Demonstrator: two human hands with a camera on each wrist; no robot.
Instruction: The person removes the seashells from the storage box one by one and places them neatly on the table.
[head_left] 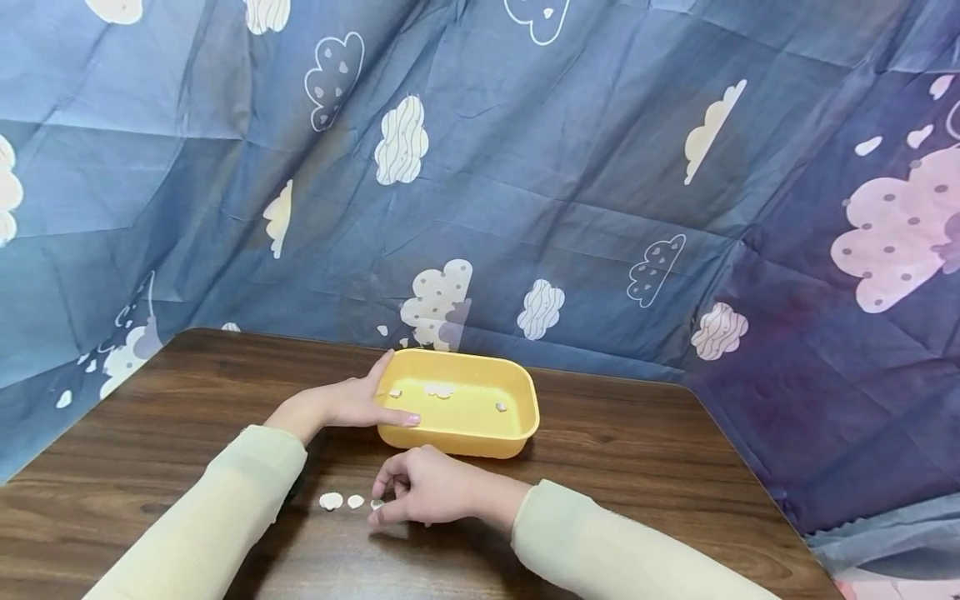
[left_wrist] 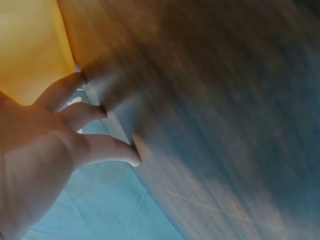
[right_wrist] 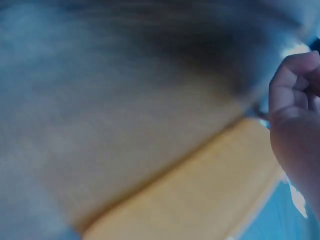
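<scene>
A yellow plastic basin (head_left: 457,442) stands on the wooden table, with several small seashells (head_left: 501,407) scattered on its floor. My left hand (head_left: 352,402) holds its left end, the thumb lying over the front rim; in the left wrist view, fingers of this left hand (left_wrist: 50,125) reach down to the tabletop. In front of the basin, my right hand (head_left: 427,487) pinches a small pale seashell (head_left: 377,504) between thumb and forefinger, close to the tabletop. Left of it, a white scallop shell (head_left: 330,501) and a smaller white seashell (head_left: 356,502) lie in a row.
The dark brown table (head_left: 645,467) extends to both sides of the basin. Behind it hangs a blue cloth (head_left: 480,167) printed with clouds, which also runs along the right side. A yellow basin wall (right_wrist: 200,185) fills the lower part of the blurred right wrist view.
</scene>
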